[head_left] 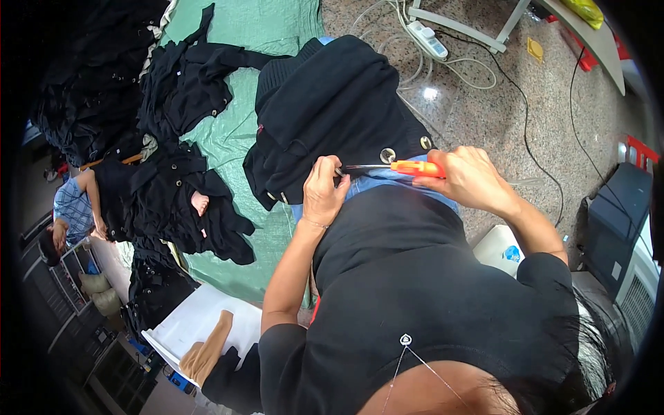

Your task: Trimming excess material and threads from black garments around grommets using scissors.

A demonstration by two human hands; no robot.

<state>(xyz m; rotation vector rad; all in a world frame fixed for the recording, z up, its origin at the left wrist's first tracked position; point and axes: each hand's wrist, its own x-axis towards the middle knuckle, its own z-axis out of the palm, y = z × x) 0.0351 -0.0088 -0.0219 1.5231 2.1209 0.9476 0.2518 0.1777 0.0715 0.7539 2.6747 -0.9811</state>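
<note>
A black knitted garment point(325, 104) with round metal-rimmed buttons point(387, 155) lies across my lap over blue denim. My left hand point(323, 190) is closed at the garment's near edge, its thumb and fingers pinching a small dark piece that I cannot make out. My right hand point(472, 178) is wrapped around the orange handle of a slim tool point(417, 168). The tool's narrow metal end points left and reaches the left fingertips. Whether it is a pair of scissors or a single-shaft tool cannot be told.
More black garments point(183, 83) lie on a green sheet point(270, 207) to the left, where another person point(72, 200) sits. A white power strip point(427, 39) and cables run over the speckled floor at the upper right. A white box point(200, 321) stands lower left, a dark case point(615, 228) right.
</note>
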